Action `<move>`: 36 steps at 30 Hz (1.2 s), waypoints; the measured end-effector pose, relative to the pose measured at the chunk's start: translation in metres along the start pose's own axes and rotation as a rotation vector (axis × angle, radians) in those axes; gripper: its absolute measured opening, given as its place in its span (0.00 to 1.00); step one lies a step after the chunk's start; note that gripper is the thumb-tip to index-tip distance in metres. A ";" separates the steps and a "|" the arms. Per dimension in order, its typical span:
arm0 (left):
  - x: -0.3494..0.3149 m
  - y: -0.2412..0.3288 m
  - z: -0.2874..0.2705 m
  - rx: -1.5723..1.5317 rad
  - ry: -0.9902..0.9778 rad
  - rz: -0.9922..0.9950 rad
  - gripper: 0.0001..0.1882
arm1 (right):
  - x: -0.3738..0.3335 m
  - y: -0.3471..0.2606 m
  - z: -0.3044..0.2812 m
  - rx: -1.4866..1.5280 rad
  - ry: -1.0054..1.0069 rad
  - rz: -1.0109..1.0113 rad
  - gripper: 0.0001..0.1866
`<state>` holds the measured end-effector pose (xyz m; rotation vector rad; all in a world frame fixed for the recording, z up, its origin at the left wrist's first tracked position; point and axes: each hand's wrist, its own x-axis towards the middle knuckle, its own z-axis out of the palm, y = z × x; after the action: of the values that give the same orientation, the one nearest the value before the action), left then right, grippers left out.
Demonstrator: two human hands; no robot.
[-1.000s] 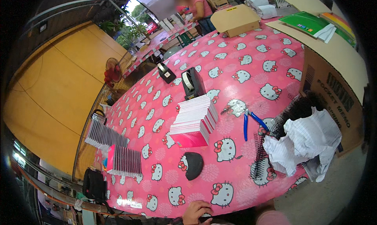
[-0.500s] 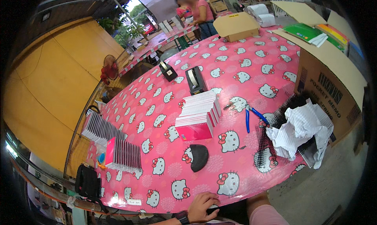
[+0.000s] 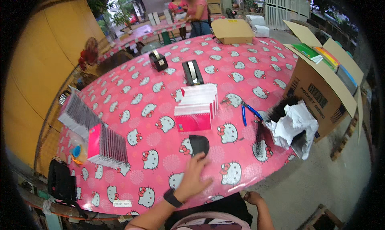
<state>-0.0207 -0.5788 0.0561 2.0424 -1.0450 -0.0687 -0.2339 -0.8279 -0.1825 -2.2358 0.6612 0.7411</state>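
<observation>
My left hand (image 3: 193, 178), with a dark watch on its wrist, reaches over the pink table. Its fingers are stretched out, and the fingertips touch the near edge of a black half-round pad (image 3: 199, 144). Low by the table's near edge, my right hand (image 3: 252, 197) hangs beside my dark shorts with its fingers curled; what they may hold is hidden. Just beyond the pad stands a row of pink-covered notebooks (image 3: 193, 122). Blue-handled cutting pliers (image 3: 244, 116) lie to the right of them, handles apart.
More spiral-bound notebooks (image 3: 108, 145) stand in rows at left, near a black bag (image 3: 62, 182). Two tape dispensers (image 3: 193, 73) sit farther back. Black wire spirals and crumpled white paper (image 3: 294, 123) lie at right beside a tall open carton (image 3: 317, 89). Two people (image 3: 196, 11) work at a far table.
My left hand has moved from the table's near edge forward to the black pad. My right hand has come into sight below the table edge. The head view has shifted.
</observation>
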 end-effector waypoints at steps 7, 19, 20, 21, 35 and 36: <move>0.032 -0.037 -0.025 0.363 -0.014 0.097 0.30 | -0.142 -0.122 -0.137 0.209 -0.294 -0.481 0.14; 0.020 -0.110 -0.082 0.319 0.292 -0.111 0.15 | 0.065 -0.389 -0.196 -0.557 1.119 -1.070 0.23; 0.018 -0.106 -0.097 0.370 0.270 -0.160 0.17 | 0.064 -0.390 -0.197 -0.537 1.101 -1.051 0.21; 0.017 -0.112 -0.103 0.421 0.294 -0.180 0.17 | 0.065 -0.392 -0.194 -0.500 1.077 -1.039 0.20; 0.028 -0.083 -0.053 -0.536 0.356 -0.211 0.20 | -0.021 -0.356 -0.154 -0.362 0.862 -1.117 0.11; 0.025 -0.084 -0.050 -0.666 0.202 -0.321 0.18 | -0.025 -0.346 -0.151 -0.304 0.829 -1.118 0.10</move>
<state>0.0698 -0.5378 0.0387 1.5410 -0.4686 -0.3242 0.0146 -0.7109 0.0782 -2.6352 -0.4469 -0.7051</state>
